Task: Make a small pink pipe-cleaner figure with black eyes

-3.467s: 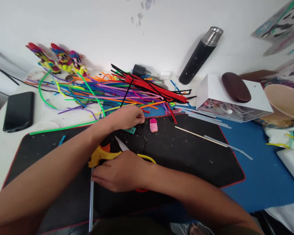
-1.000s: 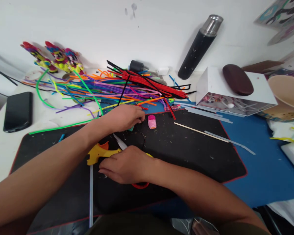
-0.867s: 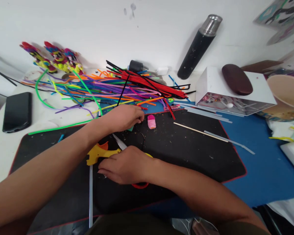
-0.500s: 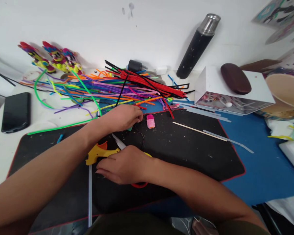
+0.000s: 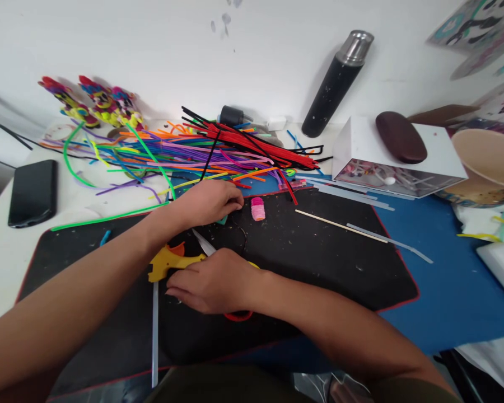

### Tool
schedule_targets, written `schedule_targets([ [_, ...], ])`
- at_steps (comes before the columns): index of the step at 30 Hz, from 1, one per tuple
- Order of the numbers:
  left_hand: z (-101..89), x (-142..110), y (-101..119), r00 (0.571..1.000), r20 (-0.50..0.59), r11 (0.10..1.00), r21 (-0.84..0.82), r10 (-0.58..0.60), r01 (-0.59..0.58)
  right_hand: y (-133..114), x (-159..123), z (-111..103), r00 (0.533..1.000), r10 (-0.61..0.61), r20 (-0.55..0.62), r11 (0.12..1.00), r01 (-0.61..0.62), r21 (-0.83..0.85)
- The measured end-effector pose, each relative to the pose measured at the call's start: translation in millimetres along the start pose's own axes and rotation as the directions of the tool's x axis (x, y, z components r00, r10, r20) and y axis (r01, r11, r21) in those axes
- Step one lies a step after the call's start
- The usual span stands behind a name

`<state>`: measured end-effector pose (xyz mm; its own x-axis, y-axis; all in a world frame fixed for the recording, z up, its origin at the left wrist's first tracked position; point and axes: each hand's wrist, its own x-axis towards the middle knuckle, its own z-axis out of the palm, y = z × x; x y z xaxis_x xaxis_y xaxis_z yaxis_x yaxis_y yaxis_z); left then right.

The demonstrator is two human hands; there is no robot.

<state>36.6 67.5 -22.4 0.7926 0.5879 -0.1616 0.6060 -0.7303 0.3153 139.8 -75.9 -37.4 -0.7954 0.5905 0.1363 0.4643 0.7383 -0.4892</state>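
Note:
My left hand (image 5: 212,202) is closed, its fingertips bent down over the black mat (image 5: 319,263); what they hold, if anything, is hidden. A small green piece (image 5: 222,220) shows just under it. To its right lies a pink wrapped piece (image 5: 257,209). Nearer to me, my right hand (image 5: 216,282) is closed with thumb and fingers together, their contents out of sight. It covers part of the scissors (image 5: 204,244), whose blades and handle edges show. Left of it lies a yellow glue gun (image 5: 162,263) with a clear glue stick (image 5: 155,336) sticking out.
Many coloured pipe cleaners (image 5: 235,148) lie heaped at the back. Around them stand small pipe-cleaner figures (image 5: 101,101), a black flask (image 5: 334,84) and a white box (image 5: 361,145). A phone (image 5: 33,193) lies left; a wooden stick (image 5: 340,225) and glue sticks (image 5: 353,197) lie right.
The view has shifted slightly. Both hands stay almost where they were, and slightly more of the green piece shows under my left hand.

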Motion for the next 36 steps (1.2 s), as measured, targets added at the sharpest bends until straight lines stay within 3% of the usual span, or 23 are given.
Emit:
schedule_targets([
  [14,7.7,-9.2,-0.2,0.999,-0.022,0.999,0.032,0.035,-0.034,-0.1,-0.9,0.0,1.000,-0.003,0.011,1.000,0.003,0.006],
  [26,1.2,-16.1,-1.2,0.998,-0.045,0.994,-0.100,-0.037,0.032,-1.3,-0.2,-1.1,0.999,-0.001,0.047,1.000,0.001,0.003],
  [36,4.8,-15.4,10.3,0.996,-0.081,0.998,-0.045,0.046,-0.050,-1.2,0.3,-2.0,0.998,0.005,0.067,1.000,-0.005,-0.003],
])
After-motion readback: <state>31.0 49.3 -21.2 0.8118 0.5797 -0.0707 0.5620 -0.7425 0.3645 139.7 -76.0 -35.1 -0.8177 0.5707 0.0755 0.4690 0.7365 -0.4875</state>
